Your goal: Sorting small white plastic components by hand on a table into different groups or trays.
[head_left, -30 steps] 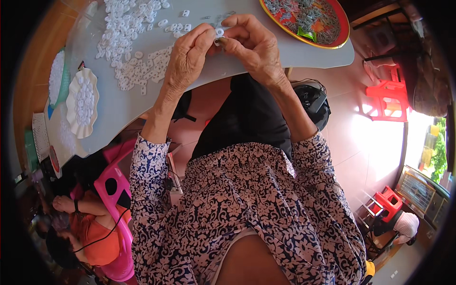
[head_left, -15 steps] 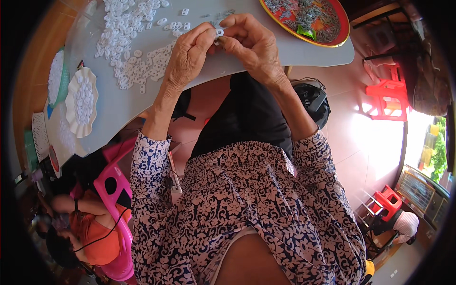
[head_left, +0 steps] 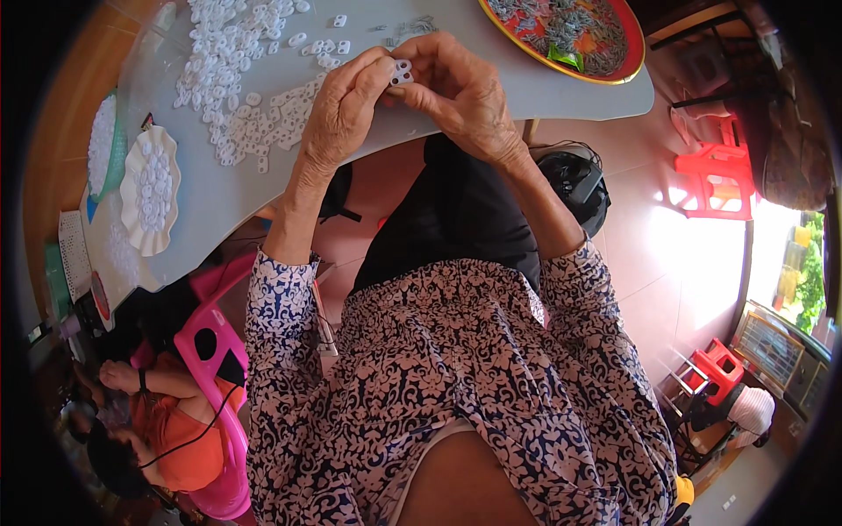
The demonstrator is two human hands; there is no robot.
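Both hands meet over the front edge of the grey table (head_left: 491, 98). A small white plastic piece with dark holes (head_left: 401, 72) is pinched between them. My left hand (head_left: 346, 105) grips its left side with thumb and forefinger. My right hand (head_left: 460, 96) has its thumb on the lower side of the piece and curled fingers behind it. Just left of my left hand lies a spread of white two-holed pieces (head_left: 276, 123). Beyond them is a heap of white oval pieces (head_left: 215, 66). A few small grey metal parts (head_left: 412, 28) lie behind my hands.
A red round tray with a gold rim (head_left: 633, 66) holds many grey metal parts and a green packet. At left stand a white scalloped dish (head_left: 136, 219) and a green basket (head_left: 114, 171) of white pieces. A person in orange (head_left: 189, 438) sits at lower left; red stools (head_left: 715, 175) stand right.
The fingers have shifted around the white piece, turning it so its holed face now shows more. My right hand has moved slightly left, closer to my left hand.
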